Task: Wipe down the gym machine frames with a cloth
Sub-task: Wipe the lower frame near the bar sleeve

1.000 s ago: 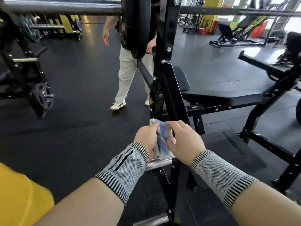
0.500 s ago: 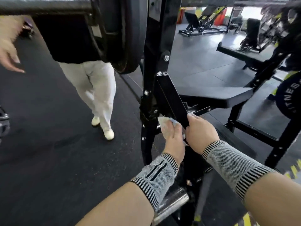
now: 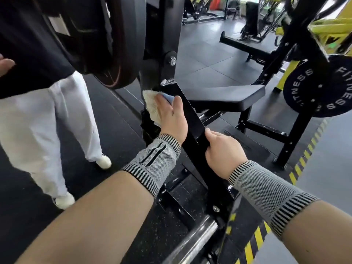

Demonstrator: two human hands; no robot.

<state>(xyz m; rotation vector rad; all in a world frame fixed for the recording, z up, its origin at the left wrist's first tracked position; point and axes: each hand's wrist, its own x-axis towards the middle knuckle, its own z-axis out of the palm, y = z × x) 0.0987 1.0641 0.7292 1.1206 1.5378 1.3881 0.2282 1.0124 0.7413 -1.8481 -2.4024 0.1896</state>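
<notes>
Fingers of the left hand [image 3: 167, 113] press the cloth [image 3: 152, 105] against the slanted frame bar [image 3: 192, 122]; below it, right hand [image 3: 222, 155] grips. Best wipe upward, overlapping strokes.

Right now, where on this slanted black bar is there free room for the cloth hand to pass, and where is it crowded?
The slanted bar is bare between the left hand, which presses the cloth near its top, and the right hand gripping it lower down. Above the cloth it is crowded: the upright post, its bolt and the weight plate close in.
</notes>
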